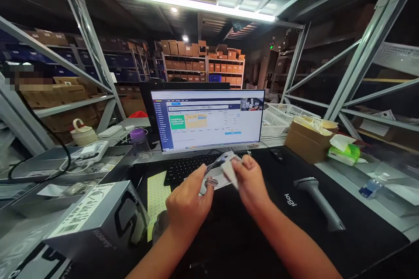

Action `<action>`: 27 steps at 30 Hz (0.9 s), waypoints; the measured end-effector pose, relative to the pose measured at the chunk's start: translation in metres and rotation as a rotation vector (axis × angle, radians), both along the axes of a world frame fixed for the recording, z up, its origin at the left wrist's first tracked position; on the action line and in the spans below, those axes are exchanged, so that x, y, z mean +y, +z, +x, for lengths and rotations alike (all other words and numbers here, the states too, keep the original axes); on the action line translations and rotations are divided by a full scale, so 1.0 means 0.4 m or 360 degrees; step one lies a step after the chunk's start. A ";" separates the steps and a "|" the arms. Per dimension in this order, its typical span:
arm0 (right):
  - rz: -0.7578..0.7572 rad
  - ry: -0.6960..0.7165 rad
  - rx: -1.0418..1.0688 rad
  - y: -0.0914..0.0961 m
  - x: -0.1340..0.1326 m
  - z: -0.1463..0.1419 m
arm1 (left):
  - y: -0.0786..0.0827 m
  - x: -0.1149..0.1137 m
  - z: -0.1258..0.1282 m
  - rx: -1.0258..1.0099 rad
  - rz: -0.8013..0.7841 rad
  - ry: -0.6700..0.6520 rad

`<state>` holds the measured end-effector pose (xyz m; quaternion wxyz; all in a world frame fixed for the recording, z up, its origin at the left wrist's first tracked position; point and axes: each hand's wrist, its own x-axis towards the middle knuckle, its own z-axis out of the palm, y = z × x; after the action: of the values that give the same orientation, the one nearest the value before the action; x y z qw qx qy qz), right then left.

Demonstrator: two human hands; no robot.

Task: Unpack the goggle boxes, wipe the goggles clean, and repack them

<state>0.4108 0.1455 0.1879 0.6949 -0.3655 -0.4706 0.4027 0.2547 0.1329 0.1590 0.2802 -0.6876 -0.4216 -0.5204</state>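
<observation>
Both of my hands are raised over the black desk mat, in front of the keyboard (185, 166). My left hand (190, 202) is closed, thumb against fingers, on a pale, partly see-through packet (220, 173). A small grey-brown rounded piece (211, 182) shows by its thumb. Just to the right, my right hand (250, 178) pinches a small white piece with a dark edge (231, 172), smeared by motion. It overlaps the packet, and I cannot tell whether the two are joined. What exactly these pieces are does not show.
A lit monitor (209, 124) stands behind the keyboard. On the right are a barcode scanner (322, 205), a mouse (276, 154) and a cardboard box (307, 141). Grey printed boxes (98, 222) and a yellow sheet of stickers (157, 196) lie left. Metal shelving surrounds the desk.
</observation>
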 end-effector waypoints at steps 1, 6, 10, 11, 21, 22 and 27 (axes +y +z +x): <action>-0.0026 -0.0020 -0.0083 0.015 0.018 0.032 | 0.005 0.000 -0.003 0.0002 0.0011 -0.0021; -0.0344 -0.0112 -0.0699 0.052 0.088 0.262 | 0.042 0.013 -0.043 -0.0281 -0.0291 -0.0172; -0.0644 -0.0366 -0.1245 0.044 0.095 0.381 | 0.065 0.032 -0.074 -0.0454 -0.0702 -0.0316; -0.0660 -0.0407 -0.1341 0.043 0.091 0.384 | 0.068 0.036 -0.077 -0.0431 -0.0759 -0.0326; 0.0476 0.0404 -0.1361 0.049 0.024 0.175 | 0.052 0.048 -0.034 -0.0286 -0.1199 -0.0612; 0.0467 0.0394 -0.1369 0.051 0.025 0.176 | 0.056 0.054 -0.027 -0.0302 -0.1240 -0.0633; 0.0369 0.0365 -0.1462 0.070 0.037 0.232 | 0.077 0.098 0.005 -0.0135 -0.1392 -0.0699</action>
<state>0.5035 0.1604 0.2158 0.4026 -0.3714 -0.8076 0.2184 0.2568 0.1722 0.1899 -0.1687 -0.7917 -0.4568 -0.3690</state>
